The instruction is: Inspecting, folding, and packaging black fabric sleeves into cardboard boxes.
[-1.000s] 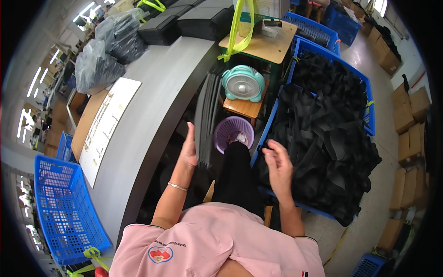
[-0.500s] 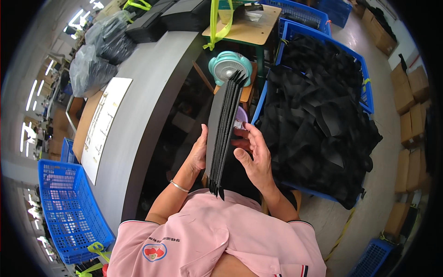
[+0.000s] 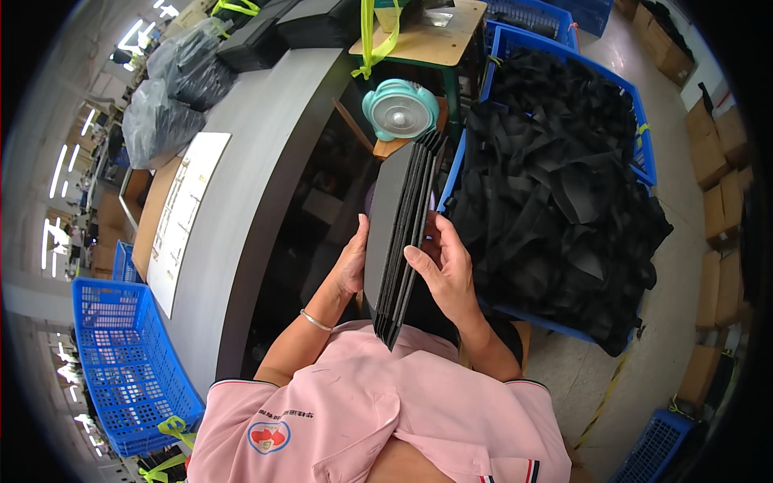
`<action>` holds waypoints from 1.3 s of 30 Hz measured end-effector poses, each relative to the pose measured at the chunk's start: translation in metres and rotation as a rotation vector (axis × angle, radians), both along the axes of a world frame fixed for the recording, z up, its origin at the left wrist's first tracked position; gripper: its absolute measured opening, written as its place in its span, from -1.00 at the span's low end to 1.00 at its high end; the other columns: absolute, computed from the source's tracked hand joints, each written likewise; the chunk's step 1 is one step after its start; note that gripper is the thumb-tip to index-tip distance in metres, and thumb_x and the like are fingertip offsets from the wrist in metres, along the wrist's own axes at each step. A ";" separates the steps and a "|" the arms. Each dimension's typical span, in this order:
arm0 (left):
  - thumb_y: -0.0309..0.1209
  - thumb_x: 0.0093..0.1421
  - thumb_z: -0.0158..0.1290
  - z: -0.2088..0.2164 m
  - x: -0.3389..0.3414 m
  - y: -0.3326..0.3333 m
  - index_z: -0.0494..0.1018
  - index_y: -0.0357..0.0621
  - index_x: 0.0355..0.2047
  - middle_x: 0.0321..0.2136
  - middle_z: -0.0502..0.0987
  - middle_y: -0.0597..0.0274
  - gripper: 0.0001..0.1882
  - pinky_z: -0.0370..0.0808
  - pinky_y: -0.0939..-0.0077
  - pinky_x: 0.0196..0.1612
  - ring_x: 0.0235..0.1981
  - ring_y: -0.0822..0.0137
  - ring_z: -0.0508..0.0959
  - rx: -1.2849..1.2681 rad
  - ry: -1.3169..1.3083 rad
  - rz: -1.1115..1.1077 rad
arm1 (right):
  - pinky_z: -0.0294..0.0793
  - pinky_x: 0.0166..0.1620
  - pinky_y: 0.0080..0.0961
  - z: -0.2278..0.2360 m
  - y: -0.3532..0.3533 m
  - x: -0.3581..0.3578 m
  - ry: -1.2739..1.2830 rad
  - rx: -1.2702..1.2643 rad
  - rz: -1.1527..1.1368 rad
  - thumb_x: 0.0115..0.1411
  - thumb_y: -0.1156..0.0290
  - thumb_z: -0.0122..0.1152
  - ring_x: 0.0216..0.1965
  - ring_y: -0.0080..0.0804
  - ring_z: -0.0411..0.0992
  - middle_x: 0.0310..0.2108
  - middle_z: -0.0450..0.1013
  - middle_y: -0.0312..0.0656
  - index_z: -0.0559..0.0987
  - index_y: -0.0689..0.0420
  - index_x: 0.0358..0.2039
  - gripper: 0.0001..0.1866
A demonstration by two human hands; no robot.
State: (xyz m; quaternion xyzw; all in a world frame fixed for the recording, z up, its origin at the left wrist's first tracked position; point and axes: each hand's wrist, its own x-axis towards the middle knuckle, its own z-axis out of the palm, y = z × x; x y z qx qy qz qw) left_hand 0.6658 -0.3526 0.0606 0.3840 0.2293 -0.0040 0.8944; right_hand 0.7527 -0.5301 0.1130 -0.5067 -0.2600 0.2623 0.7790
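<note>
A stack of black flat panels [image 3: 396, 233] stands on edge between my hands, in front of my chest. My left hand [image 3: 352, 259] presses on its left face, thumb up along the side, the other fingers hidden behind or under it. On the right side my right hand [image 3: 444, 266] grips the edges, thumb on the near side and fingertips against the outer panel. The panels' edges fan slightly apart at the far end. Beyond them is a teal fan [image 3: 398, 113] on a wooden stool.
To my right, a blue crate [image 3: 642, 137] overflows with black fabric pieces [image 3: 564, 209]. A grey table [image 3: 250, 161] runs along my left, bearing a white sheet [image 3: 187, 217], plastic bags [image 3: 165, 113] and black stacks [image 3: 314, 22]. An empty blue basket [image 3: 133, 362] stands nearer. Cardboard boxes [image 3: 717, 209] line the right wall.
My right hand has closed in from beside the stack and now touches its right side. The stack has turned slightly and shifted a little to the right.
</note>
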 end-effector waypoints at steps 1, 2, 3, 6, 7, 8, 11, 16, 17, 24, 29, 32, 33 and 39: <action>0.34 0.32 -0.31 0.000 0.000 0.001 0.29 -0.17 0.29 0.15 0.47 0.07 -0.12 0.48 0.23 0.17 0.12 0.22 0.52 -0.006 -0.004 -0.007 | 0.48 0.05 -0.50 -0.003 0.001 0.001 -0.036 -0.019 0.006 0.27 0.42 0.28 -0.01 -0.43 0.49 0.01 0.48 -0.04 0.22 0.32 0.27 -0.36; 0.34 0.31 -0.31 -0.001 0.000 0.001 0.29 -0.17 0.29 0.15 0.47 0.08 -0.12 0.48 0.24 0.18 0.12 0.21 0.52 -0.013 -0.007 -0.013 | 0.48 0.05 -0.50 -0.005 0.002 0.000 -0.034 -0.020 0.006 0.27 0.42 0.28 -0.01 -0.43 0.49 0.01 0.48 -0.04 0.22 0.32 0.27 -0.36; 0.34 0.31 -0.31 -0.001 0.000 0.004 0.29 -0.17 0.29 0.15 0.47 0.08 -0.12 0.48 0.24 0.18 0.12 0.21 0.52 -0.013 -0.005 -0.016 | 0.49 0.04 -0.49 -0.007 0.005 -0.002 -0.011 -0.003 -0.021 0.28 0.42 0.27 -0.01 -0.42 0.49 0.02 0.48 -0.03 0.19 0.31 0.30 -0.33; 0.33 0.32 -0.32 -0.003 0.000 0.012 0.27 -0.16 0.31 0.16 0.47 0.08 -0.13 0.48 0.24 0.18 0.12 0.21 0.51 -0.058 -0.027 -0.017 | 0.50 0.03 -0.48 -0.001 0.012 -0.006 -0.006 0.009 -0.063 0.28 0.42 0.26 -0.01 -0.40 0.50 0.03 0.48 -0.01 0.12 0.29 0.34 -0.28; 0.32 0.33 -0.33 -0.005 -0.001 0.016 0.27 -0.16 0.31 0.16 0.46 0.08 -0.13 0.48 0.23 0.18 0.12 0.21 0.51 -0.052 -0.038 -0.023 | 0.51 0.02 -0.47 0.001 0.015 -0.007 -0.026 0.004 -0.077 0.29 0.41 0.26 -0.03 -0.39 0.51 0.03 0.48 0.01 0.09 0.27 0.36 -0.26; 0.32 0.34 -0.33 -0.006 -0.002 0.019 0.26 -0.16 0.32 0.16 0.46 0.07 -0.14 0.48 0.22 0.19 0.12 0.21 0.51 -0.047 -0.048 -0.028 | 0.51 0.02 -0.47 0.000 0.019 -0.006 -0.022 0.000 -0.073 0.29 0.41 0.26 -0.03 -0.39 0.51 0.03 0.48 0.01 0.09 0.27 0.36 -0.26; 0.33 0.34 -0.38 -0.011 0.001 0.024 0.24 -0.16 0.32 0.06 0.51 -0.05 -0.12 0.54 0.17 0.11 0.04 0.09 0.56 0.045 -0.028 0.008 | 0.53 -0.01 -0.46 -0.003 0.028 -0.005 -0.133 -0.110 -0.074 0.27 0.46 0.24 -0.09 -0.35 0.55 0.02 0.49 0.07 0.08 0.27 0.36 -0.26; 0.29 0.36 -0.32 -0.012 0.003 0.048 0.38 -0.20 0.20 0.06 0.53 0.10 -0.18 0.53 0.30 0.12 0.05 0.27 0.56 0.068 0.061 0.071 | 0.54 -0.03 -0.46 -0.018 0.052 0.010 -0.119 -0.126 -0.065 0.24 0.49 0.24 -0.09 -0.35 0.55 0.01 0.49 0.06 0.10 0.28 0.34 -0.26; 0.29 0.36 -0.31 -0.013 0.004 0.054 0.39 -0.21 0.19 0.05 0.54 0.10 -0.19 0.53 0.31 0.11 0.04 0.27 0.57 0.077 0.080 0.080 | 0.54 -0.03 -0.46 -0.020 0.056 0.013 -0.116 -0.120 -0.062 0.23 0.50 0.24 -0.08 -0.35 0.55 0.01 0.49 0.06 0.10 0.29 0.34 -0.26; 0.21 0.40 -0.25 0.002 0.015 0.089 0.33 -0.24 0.23 0.10 0.48 0.12 -0.24 0.46 0.33 0.14 0.10 0.28 0.49 0.275 0.130 0.311 | 0.39 0.20 -0.28 -0.033 0.084 0.024 -0.342 -0.213 -0.049 0.21 0.23 0.37 0.17 -0.11 0.41 0.20 0.32 0.17 0.04 0.30 0.38 -0.09; 0.10 0.45 -0.24 0.015 -0.016 0.219 0.24 -0.32 0.28 0.20 0.40 0.02 -0.28 0.38 0.26 0.25 0.18 0.16 0.44 0.525 0.146 0.840 | 0.31 0.25 -0.18 -0.041 0.061 0.101 -0.438 -0.509 -0.440 0.14 0.32 0.39 0.24 0.02 0.29 0.25 0.22 0.16 0.21 0.29 0.32 -0.19; 0.04 0.46 -0.20 0.015 -0.036 0.310 0.25 -0.35 0.27 0.18 0.42 -0.02 -0.32 0.38 0.26 0.25 0.16 0.16 0.47 0.648 0.144 0.937 | 0.12 0.36 -0.08 -0.063 0.019 0.155 -0.766 -0.932 -0.812 0.14 0.36 0.37 0.30 0.03 0.20 0.28 0.18 0.12 0.23 0.25 0.31 -0.22; 0.02 0.46 -0.18 0.008 -0.048 0.342 0.27 -0.35 0.26 0.14 0.45 -0.03 -0.34 0.40 0.26 0.22 0.12 0.16 0.49 0.677 0.163 0.941 | 0.06 0.38 -0.04 -0.071 0.008 0.164 -0.801 -1.067 -0.843 0.14 0.34 0.37 0.31 0.04 0.17 0.29 0.15 0.11 0.22 0.24 0.31 -0.21; -0.22 0.35 0.07 -0.007 -0.114 0.456 0.32 -0.42 0.19 0.07 0.48 -0.09 -0.44 0.44 0.32 0.09 0.02 0.15 0.52 1.410 0.904 0.858 | -0.05 0.41 0.11 -0.126 -0.015 0.187 -0.784 -1.275 -0.755 0.11 0.26 0.42 0.37 0.03 0.09 0.37 0.04 0.10 0.19 0.22 0.33 -0.14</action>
